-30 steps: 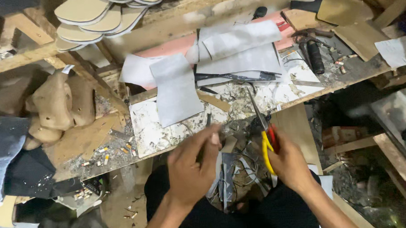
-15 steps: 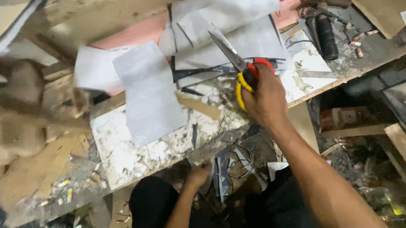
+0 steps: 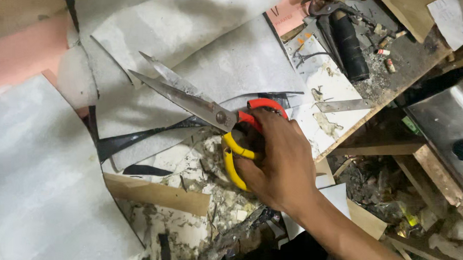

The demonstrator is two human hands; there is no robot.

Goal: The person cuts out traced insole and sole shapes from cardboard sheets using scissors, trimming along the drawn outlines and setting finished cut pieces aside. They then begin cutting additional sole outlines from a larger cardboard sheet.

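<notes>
- The right hand (image 3: 278,159) has its fingers closed through and around the handles of a pair of scissors (image 3: 210,113), gripping them firmly; one handle loop is red, the other yellow.
- The scissors lie low over the workbench (image 3: 343,98), at the middle of the view, above a litter of grey sheet pieces (image 3: 229,63) and offcuts.
- Their long axis runs on a diagonal: handles at the lower right in the hand, blade tips pointing to the upper left.
- The two blades are parted into a narrow V, with the pivot screw just beside the knuckles; whether the blades touch the sheet below cannot be told.
- The left hand is out of view.
- No box, tray or bin shows on the bench; everything lies loose on its stained white top.
- A large grey sheet (image 3: 44,193) fills the lower left, and a strip of brown card (image 3: 156,191) lies just beside its edge.
- A pink sheet (image 3: 18,50) shows at the upper left, under the grey pieces.
- A black cylindrical spool (image 3: 349,44) lies at the upper right of the bench, near a second metal tool with dark handles (image 3: 324,6).
- A thin metal blade (image 3: 343,105) lies flat near the bench's front edge, just right of the hand.
- Dark curved offcuts (image 3: 134,141) lie under the blades.
</notes>
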